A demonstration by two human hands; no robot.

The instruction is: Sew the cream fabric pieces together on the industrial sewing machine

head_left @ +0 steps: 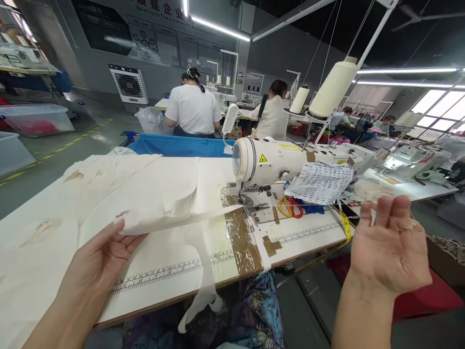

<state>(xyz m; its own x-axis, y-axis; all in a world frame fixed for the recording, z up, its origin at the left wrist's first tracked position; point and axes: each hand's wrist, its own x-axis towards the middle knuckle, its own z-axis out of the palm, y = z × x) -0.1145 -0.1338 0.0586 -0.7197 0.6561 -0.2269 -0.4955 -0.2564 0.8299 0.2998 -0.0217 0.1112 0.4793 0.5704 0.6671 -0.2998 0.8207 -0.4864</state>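
My left hand (pixel 105 254) pinches the end of a long cream fabric piece (pixel 163 218) between thumb and fingers, over the left part of the white table. From there the fabric narrows into a strip that runs to the needle area of a white sewing machine (pixel 269 160). A loose strip (pixel 207 276) hangs over the table's front edge. On the right, my right hand (pixel 390 242) is raised palm up beyond the table edge, its fingers apart and nothing in it. Red and yellow scissors (pixel 290 207) lie beside the machine's needle plate.
More cream fabric (pixel 39 232) covers the table's left side. A handwritten paper (pixel 321 182) rests against the machine, and thread cones (pixel 334 87) stand behind it. A yellow tape measure (pixel 345 225) hangs at the right edge. People sit working in the background.
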